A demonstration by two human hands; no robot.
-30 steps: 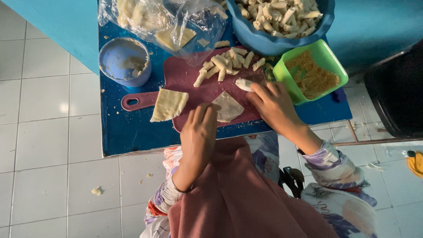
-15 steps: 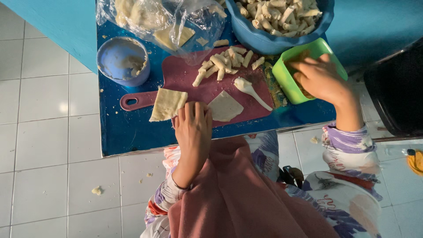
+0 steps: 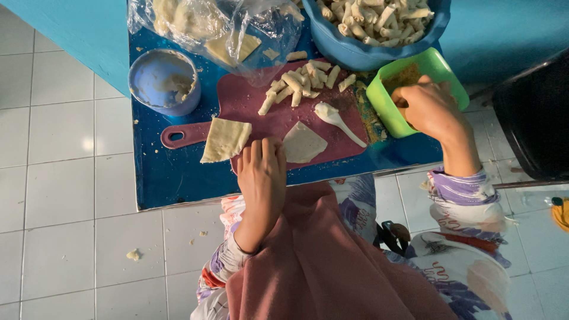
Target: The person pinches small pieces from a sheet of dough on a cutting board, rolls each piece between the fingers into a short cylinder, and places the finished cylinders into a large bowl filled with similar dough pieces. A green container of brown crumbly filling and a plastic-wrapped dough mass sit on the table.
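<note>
green tub (image 3: 440,66) holds the clenched right hand (image 3: 430,106); released left hand (image 3: 262,172) beside dough square (image 3: 303,143).

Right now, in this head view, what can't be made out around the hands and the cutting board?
- Right hand: fingertips dip into the green container; whether they hold filling is hidden.
- Left hand: lies over the pink cutting board edge; anything beneath is covered.
- Blue bowl of rolls: cut off by the top edge.
- Plastic bag: contents blurred by glare.
</note>
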